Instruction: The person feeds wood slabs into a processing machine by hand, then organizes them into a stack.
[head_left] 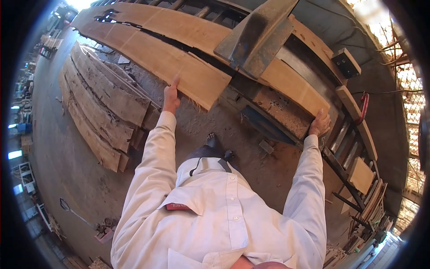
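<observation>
My left hand [171, 95] is closed on the near edge of a long wooden plank [179, 67], its thumb lying on top. My right hand [319, 123] grips the near end of a second plank [291, 85], with its fingers over the end. This second plank passes beneath a dark metal machine guard [262, 38]. A dark, narrow gap runs between the two planks, and farther off both have a ragged hole near their far ends. The undersides of the planks and the parts of my fingers beneath them are hidden.
Rough bark-edged boards [103, 103] lie stacked at the left. Sawdust covers a ledge [282, 107] under the machine. At the right are a red clamp [363, 109], a rail [356, 121] and scrap wood [369, 219]. A small block [266, 146] lies on the floor near my feet.
</observation>
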Motion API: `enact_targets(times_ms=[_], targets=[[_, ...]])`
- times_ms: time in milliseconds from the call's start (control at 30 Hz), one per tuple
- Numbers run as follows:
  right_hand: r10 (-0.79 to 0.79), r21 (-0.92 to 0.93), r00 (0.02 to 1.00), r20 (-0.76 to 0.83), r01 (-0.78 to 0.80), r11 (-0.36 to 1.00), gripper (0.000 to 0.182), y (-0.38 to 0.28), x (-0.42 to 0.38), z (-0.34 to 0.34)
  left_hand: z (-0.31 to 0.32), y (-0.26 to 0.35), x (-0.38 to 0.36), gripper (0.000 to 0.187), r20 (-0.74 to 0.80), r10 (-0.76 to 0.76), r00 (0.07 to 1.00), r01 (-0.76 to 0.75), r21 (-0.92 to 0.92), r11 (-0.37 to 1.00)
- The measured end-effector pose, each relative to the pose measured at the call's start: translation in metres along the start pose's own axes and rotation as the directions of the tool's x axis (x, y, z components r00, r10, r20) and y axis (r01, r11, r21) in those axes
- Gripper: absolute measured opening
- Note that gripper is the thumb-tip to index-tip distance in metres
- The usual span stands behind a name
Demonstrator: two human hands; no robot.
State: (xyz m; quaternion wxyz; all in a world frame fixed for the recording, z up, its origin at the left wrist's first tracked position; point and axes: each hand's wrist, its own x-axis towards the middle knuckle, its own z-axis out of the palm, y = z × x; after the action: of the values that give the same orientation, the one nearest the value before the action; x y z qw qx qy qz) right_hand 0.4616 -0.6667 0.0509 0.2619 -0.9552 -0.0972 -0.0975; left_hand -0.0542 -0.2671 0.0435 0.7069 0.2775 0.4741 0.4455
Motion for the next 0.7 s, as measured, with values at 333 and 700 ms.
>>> enact_targets(times_ms=[333,700], targets=[[0.005,-0.020,0.999,-0.035,-0.006,1.000,0.077,0.005,0.003,0.005,-0.006,-0.005,0.000,0.053,0.058,0.026,0.998,-0.027,0.003,1.000],[0.025,-0.001,0.999,-0.027,-0.026,1.000,0.078,-0.001,0.003,-0.001,0.008,0.007,-0.013,0.050,0.049,0.033,0.998,-0.033,0.017,0.999]])
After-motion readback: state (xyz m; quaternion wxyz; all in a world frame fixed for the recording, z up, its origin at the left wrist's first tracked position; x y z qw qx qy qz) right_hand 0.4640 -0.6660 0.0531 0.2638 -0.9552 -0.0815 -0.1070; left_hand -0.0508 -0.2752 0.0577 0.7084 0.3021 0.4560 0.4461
